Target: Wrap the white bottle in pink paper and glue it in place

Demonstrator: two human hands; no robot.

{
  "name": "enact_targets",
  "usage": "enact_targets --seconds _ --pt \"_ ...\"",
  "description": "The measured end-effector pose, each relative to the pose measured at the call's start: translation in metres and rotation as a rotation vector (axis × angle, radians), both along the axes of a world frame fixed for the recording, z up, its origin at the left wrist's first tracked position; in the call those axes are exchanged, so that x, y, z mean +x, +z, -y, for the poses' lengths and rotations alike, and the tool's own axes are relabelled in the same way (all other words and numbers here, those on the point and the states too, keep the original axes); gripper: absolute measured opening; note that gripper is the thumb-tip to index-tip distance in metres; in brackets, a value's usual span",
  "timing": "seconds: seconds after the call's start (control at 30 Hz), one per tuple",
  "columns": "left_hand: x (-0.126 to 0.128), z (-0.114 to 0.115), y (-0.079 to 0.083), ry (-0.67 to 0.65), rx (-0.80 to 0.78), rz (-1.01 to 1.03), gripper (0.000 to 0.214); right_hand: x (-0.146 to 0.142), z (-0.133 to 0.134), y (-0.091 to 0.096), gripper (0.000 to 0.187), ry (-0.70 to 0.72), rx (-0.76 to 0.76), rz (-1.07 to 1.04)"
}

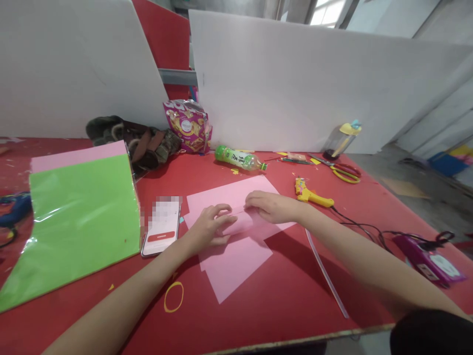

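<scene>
Both hands work on a piece of pink paper [242, 225] that curves up over other pink sheets [236, 264] in the middle of the red table. My left hand [211, 228] grips its left side, fingers bent over the top and thumb below. At the upper right edge, the fingers of my right hand [269, 205] are pressed together on the same paper. The tips of the right fingers are partly hidden. A phone [161, 227] lies left of my left hand. Beyond my right wrist rests a yellow glue gun [312, 195].
Wrapped green sheets [84, 222] cover the left side. A green-labelled bottle [240, 159], snack bag [188, 128], scissors [343, 172] and drinking bottle [343, 140] stand or lie at the back. A clear glue stick [325, 271] and purple power strip [428, 261] are on the right.
</scene>
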State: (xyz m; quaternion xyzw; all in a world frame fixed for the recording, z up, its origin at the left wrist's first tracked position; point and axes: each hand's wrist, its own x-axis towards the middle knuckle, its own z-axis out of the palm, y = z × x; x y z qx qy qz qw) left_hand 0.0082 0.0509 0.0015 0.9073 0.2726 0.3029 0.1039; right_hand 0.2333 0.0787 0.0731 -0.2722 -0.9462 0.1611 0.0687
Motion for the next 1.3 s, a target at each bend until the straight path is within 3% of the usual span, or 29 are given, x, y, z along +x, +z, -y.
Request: enact_targets --seconds 0.4,0.77,1.07,1.3 --pt "0.0 0.001 0.003 0.039 0.013 0.009 0.019 -0.032 -0.003 -0.006 0.039 0.226 -0.039 -0.119" --pt "-0.002 0.001 0.003 -0.002 -0.04 0.024 0.037 -0.007 0.007 -0.013 0.017 0.015 0.058 -0.171" --pt "0.001 0.002 0.001 0.03 -0.144 0.202 0.047 -0.008 0.011 -0.012 0.016 -0.001 0.136 -0.119" --pt "0.0 0.002 0.004 0.072 -0.097 0.135 0.038 -0.023 0.013 -0.008 0.018 0.049 0.15 -0.138"
